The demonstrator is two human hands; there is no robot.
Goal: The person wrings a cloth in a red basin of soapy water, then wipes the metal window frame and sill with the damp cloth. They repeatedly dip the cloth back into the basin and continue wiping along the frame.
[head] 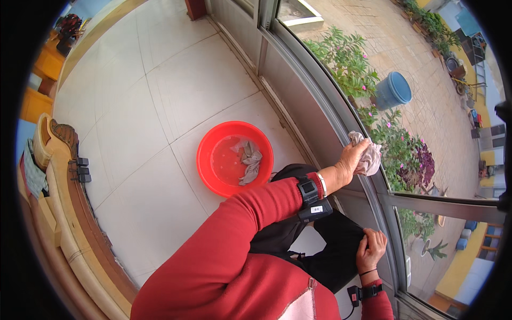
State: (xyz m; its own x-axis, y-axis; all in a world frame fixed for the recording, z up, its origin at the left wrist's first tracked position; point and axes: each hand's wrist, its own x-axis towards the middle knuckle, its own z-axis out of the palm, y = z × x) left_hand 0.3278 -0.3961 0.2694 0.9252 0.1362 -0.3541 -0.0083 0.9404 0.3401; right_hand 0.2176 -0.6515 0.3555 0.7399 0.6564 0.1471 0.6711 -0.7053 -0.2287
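Observation:
My left hand (350,160) grips a crumpled, pale pinkish-grey cloth (369,160) against the metal window frame (362,182), beside the glass. Lower right, my right hand (372,248) rests by my black-trousered knee, close to the frame, its fingers curled and nothing visible in it. On the tiled floor in front of me, left of my left hand, stands a red plastic basin (204,160) holding some water. A wet greyish cloth (252,164) lies in the basin, towards its right side.
A sliding window (448,202) runs along the right. Outside it stand flowering plants (348,60) and a blue bucket (392,92). Along the left edge is a wooden bench or sofa (74,232), with small black devices (83,170) on its edge. A red post (196,9) stands at the top.

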